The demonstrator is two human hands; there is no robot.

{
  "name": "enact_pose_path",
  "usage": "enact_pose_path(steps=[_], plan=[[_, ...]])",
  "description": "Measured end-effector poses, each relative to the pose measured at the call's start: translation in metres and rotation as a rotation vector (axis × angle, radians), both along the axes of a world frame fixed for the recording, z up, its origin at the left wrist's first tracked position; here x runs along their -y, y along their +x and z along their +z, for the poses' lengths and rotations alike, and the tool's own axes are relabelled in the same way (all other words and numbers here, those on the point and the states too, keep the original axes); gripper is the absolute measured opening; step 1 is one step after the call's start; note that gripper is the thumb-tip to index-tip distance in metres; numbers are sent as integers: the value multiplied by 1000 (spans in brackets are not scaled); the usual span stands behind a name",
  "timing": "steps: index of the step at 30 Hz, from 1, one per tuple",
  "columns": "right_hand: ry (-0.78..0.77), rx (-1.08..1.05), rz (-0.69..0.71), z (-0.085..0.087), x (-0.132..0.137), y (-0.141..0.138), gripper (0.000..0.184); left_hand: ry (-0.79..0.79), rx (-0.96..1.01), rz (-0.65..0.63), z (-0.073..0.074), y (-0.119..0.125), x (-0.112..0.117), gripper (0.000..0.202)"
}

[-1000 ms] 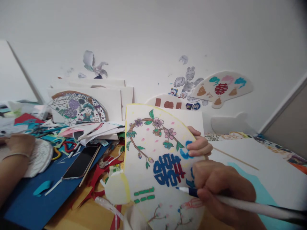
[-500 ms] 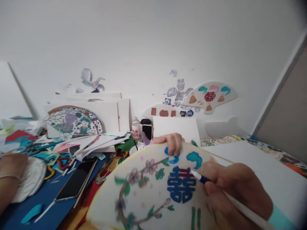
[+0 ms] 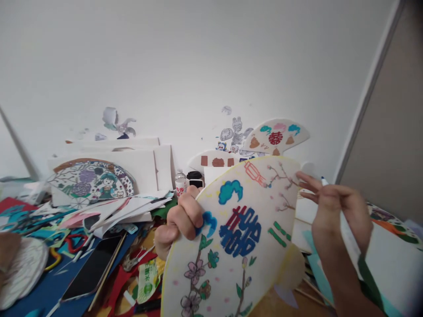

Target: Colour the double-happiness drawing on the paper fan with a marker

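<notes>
At a littered craft table, the person's left hand is clenching the left edge of a hand-painted paper fan, its fingers curled firmly over the rim. The fan is being held up off the tabletop, tilted, and is showing a blue-and-red double-happiness character, teal clouds and blossom branches. The right hand is grasping a white marker pen against the palm, tip upward, while its spread fingers are reaching toward the fan's right edge, either touching or just beside it. Behind the fan, a plastic water bottle is standing near a finished fan with a cartoon figure. Toward the left, a black smartphone is lying on blue card, and another person's hand is resting on a white fan-shaped sheet.
</notes>
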State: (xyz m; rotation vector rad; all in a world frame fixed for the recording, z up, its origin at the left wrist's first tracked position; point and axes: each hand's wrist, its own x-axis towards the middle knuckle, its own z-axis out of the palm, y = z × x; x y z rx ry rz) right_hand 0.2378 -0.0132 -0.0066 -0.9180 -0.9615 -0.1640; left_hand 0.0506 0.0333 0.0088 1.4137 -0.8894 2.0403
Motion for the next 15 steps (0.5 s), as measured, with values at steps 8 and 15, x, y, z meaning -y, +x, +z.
enact_pose_path(steps=[8, 15], plan=[[5, -129, 334, -2, -10, 5, 43, -224, -231, -187, 1, -4, 11, 36], [4, -64, 482, -1, -2, -22, 43, -219, -451, -144, -21, -6, -31, 41]])
